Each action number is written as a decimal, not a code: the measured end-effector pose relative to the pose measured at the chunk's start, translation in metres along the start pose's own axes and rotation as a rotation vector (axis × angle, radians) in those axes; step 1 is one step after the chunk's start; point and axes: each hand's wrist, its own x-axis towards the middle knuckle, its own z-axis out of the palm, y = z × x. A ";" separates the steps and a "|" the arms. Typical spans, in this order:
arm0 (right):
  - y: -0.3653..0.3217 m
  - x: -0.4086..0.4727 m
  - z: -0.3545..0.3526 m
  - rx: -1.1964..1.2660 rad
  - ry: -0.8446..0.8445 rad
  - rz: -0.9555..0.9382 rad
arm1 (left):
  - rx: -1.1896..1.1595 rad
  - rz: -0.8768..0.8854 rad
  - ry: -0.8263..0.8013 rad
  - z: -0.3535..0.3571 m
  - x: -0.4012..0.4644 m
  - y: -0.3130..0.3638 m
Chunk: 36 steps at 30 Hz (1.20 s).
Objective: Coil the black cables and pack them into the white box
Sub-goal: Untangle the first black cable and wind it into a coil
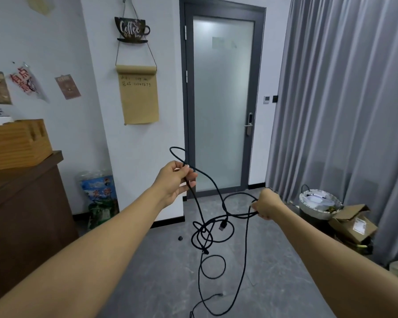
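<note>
Both arms out. Left hand [176,177] pinches the cable [216,228] high; right hand [267,206] clenches a strand lower. Tangled loops hang between, above grey floor [161,271].

Above the brown paper roll [138,97] on the wall you can read "Coffee Time" on the black cup-shaped sign [131,28], while the roll itself carries handwriting ending in the digits "12345679".

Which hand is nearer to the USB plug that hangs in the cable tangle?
Right. The right hand grips strands just right of and slightly above the USB plug. The left hand holds the cable farther off, up and left.
</note>
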 end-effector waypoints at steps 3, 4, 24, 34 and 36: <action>-0.011 -0.014 0.003 -0.242 0.041 -0.168 | -0.044 0.004 -0.020 0.004 0.000 0.005; -0.019 -0.019 0.005 -0.228 0.018 -0.248 | -0.047 -0.001 -0.034 0.007 0.000 0.005; -0.081 -0.024 0.006 0.396 0.163 -0.419 | 0.080 -0.049 0.015 -0.013 -0.013 0.008; -0.074 -0.046 0.026 0.425 -0.245 -0.356 | -0.016 -0.048 0.023 0.009 -0.016 0.020; -0.067 -0.052 0.040 0.312 -0.369 -0.345 | -0.051 -0.063 0.046 0.012 -0.016 0.021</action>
